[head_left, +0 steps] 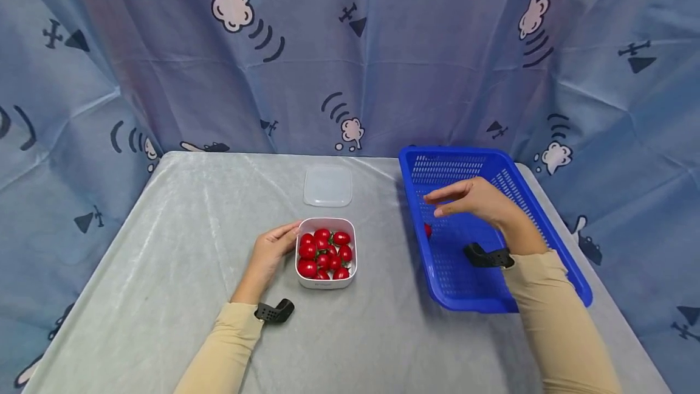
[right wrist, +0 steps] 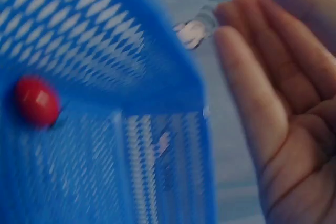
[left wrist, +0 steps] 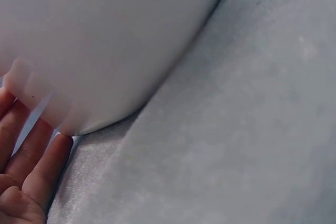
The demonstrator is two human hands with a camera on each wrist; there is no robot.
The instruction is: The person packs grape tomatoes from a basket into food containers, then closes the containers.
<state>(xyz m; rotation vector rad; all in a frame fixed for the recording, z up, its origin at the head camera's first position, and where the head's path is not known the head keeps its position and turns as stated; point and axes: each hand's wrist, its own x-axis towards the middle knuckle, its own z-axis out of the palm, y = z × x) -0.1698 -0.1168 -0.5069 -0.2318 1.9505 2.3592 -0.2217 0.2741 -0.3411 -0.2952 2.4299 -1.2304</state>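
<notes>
Several cherry tomatoes (head_left: 323,261) fill a small white box (head_left: 327,284) in the middle of the table. My left hand (head_left: 274,244) is beside the box, its fingertips against the wall near the far left corner. In the left wrist view, nearly straight fingers (left wrist: 44,156) touch the white wall from outside. My right hand (head_left: 474,199) hovers over a blue basket (head_left: 547,233), fingers and thumb apart with nothing between them. A single cherry tomato (right wrist: 37,101) lies in the basket by its left wall, partly hidden by the rim in the head view.
A clear plastic lid (head_left: 328,187) lies flat on the table behind the box. The pale grey cloth-covered table (head_left: 175,230) ends at a blue patterned curtain (head_left: 306,78). The basket stands along the table's right edge.
</notes>
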